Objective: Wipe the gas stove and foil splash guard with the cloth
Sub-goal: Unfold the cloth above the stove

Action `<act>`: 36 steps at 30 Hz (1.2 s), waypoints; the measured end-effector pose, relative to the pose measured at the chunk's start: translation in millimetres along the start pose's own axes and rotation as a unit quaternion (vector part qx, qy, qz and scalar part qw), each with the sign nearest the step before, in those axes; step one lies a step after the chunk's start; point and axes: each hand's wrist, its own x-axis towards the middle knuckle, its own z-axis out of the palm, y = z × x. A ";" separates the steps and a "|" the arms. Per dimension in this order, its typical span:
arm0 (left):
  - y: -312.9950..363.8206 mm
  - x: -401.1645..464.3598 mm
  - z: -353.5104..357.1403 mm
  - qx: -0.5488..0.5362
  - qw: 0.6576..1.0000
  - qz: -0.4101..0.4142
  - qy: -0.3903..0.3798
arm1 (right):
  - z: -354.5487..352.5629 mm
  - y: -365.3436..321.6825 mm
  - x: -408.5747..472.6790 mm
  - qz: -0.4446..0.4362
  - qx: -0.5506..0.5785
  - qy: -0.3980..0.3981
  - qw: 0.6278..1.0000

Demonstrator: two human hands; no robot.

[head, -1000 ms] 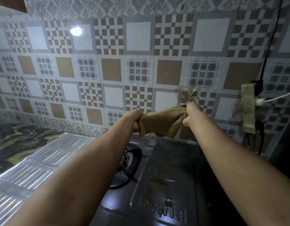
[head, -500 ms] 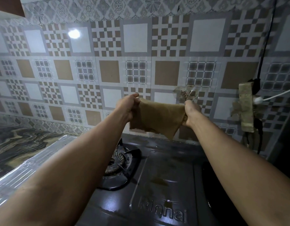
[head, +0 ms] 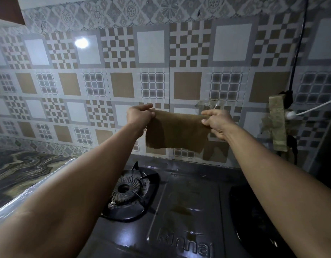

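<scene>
My left hand (head: pixel 139 117) and right hand (head: pixel 217 123) each pinch a top corner of the brown cloth (head: pixel 176 134), my grip stretching it flat in the air before the patterned tile wall (head: pixel 153 58). Below it sits the dark gas stove (head: pixel 181 220), its left burner (head: pixel 126 189) near my left forearm. The foil splash guard (head: pixel 28 194) edges the stove's left side.
</scene>
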 end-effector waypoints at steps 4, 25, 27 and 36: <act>0.2 2.4 -6.5 0.159 0.985 0.067 0.002 | -4.2 -4.5 -2.6 -0.137 -0.251 0.049 0.957; 2.2 -38.5 28.4 0.012 0.966 -0.170 -0.194 | 34.7 4.1 -32.6 0.079 0.069 -0.188 0.977; 0.0 -38.1 25.6 0.000 0.964 -0.164 -0.211 | 36.1 7.5 -32.2 0.090 0.080 -0.208 0.971; -14.8 -23.6 23.9 0.005 0.983 -0.140 -0.122 | 42.2 24.2 -34.6 0.196 0.117 -0.116 0.967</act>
